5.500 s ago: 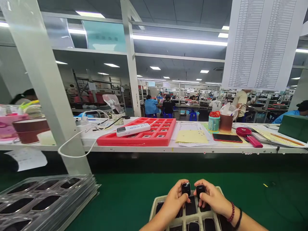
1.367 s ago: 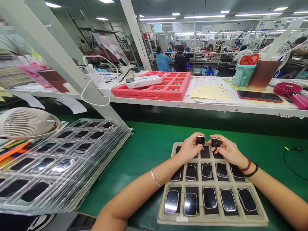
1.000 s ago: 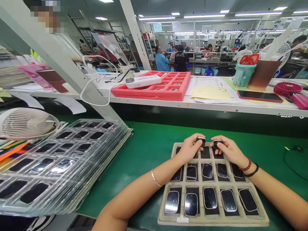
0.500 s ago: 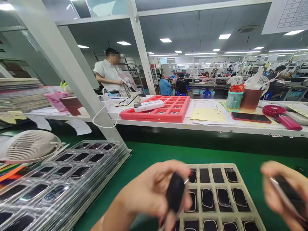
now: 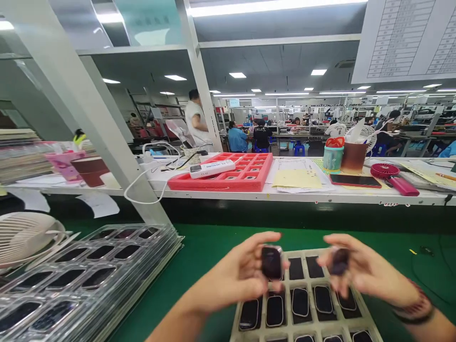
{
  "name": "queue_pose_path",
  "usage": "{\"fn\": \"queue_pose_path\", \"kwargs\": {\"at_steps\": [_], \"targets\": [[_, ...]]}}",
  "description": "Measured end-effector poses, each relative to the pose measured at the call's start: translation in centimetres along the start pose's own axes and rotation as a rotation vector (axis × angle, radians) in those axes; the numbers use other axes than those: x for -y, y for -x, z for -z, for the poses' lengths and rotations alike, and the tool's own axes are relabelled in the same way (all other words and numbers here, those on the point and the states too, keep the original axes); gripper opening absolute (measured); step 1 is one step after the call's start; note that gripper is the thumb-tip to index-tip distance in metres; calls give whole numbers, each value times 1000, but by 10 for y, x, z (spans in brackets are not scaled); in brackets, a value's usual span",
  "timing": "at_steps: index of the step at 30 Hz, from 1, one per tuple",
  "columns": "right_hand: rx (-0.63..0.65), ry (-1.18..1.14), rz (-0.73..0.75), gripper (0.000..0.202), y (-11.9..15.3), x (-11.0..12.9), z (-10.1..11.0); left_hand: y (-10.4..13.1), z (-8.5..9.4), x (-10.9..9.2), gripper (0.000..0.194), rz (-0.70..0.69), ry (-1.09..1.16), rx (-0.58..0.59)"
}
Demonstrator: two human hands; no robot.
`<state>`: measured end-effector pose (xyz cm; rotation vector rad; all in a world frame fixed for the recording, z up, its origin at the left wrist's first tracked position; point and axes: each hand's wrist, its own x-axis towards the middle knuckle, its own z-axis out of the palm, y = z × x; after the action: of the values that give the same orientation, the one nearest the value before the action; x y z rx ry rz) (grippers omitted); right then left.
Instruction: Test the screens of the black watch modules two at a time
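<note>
My left hand (image 5: 239,271) grips a dark smartwatch case (image 5: 271,262) by its edges, with the screen facing me. In my right hand (image 5: 372,273) is another small watch case (image 5: 340,261), smeared by motion. Both hands hover over the far part of a pale compartment tray (image 5: 310,283). Several rounded watch cases with dark screens, among them one near the middle (image 5: 299,302), sit in its pockets. Two far pockets between my hands show only dark lining (image 5: 296,269). My hands hide the far corners of the tray.
Stacked clear trays (image 5: 117,285) of watch screens stand at left, beside a white fan (image 5: 26,240). On the shelf ahead are a red foam tray (image 5: 221,183), papers (image 5: 297,178), a phone (image 5: 355,181) and a pink handheld fan (image 5: 395,178). Several people sit farther back.
My right hand has come in from the right to the tray's far right corner with its watch case. My left hand's case is now more upright. The standing person has moved right.
</note>
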<state>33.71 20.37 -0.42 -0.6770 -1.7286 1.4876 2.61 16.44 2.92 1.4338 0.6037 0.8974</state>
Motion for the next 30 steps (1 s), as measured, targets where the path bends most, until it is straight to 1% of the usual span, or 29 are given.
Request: {"fn": "queue_pose_path", "kwargs": {"at_steps": [1, 2, 3, 4, 5, 7, 9, 11, 13, 17, 21, 26, 30], "targets": [[42, -31, -11, 63, -19, -10, -3, -17, -1, 11, 56, 40, -30, -48], [65, -50, -28, 58, -35, -22, -5, -33, 0, 24, 58, 60, -57, -119], [63, -67, -54, 50, -49, -35, -7, -48, 1, 40, 47, 79, -100, -202], [22, -39, -67, 43, -60, -48, -9, -61, 2, 57, 38, 96, -150, -261], [-11, -19, -83, 40, -66, -60, -9, -70, 4, 73, 35, 105, -177, -292], [-61, -13, -83, 37, -71, -79, -9, -80, 7, 99, 36, 102, -163, -332], [-82, -19, -53, 38, -69, -87, -6, -81, 9, 113, 41, 115, -119, -344], [-79, 0, -41, 40, -67, -88, -4, -79, 11, 118, 42, 115, -80, -347], [-61, 31, -60, 40, -67, -87, -3, -78, 11, 116, 37, 100, -64, -346], [-42, 47, -76, 42, -67, -88, -3, -77, 9, 112, 31, 68, -91, -368], [-21, 63, -69, 42, -65, -90, -6, -77, 7, 114, 29, 50, -113, -379], [-10, 105, -106, 44, -64, -89, -11, -75, 8, 120, 31, 29, -137, -392], [-24, 110, -101, 46, -63, -98, -12, -73, 10, 124, 32, 46, -171, -417]]}}
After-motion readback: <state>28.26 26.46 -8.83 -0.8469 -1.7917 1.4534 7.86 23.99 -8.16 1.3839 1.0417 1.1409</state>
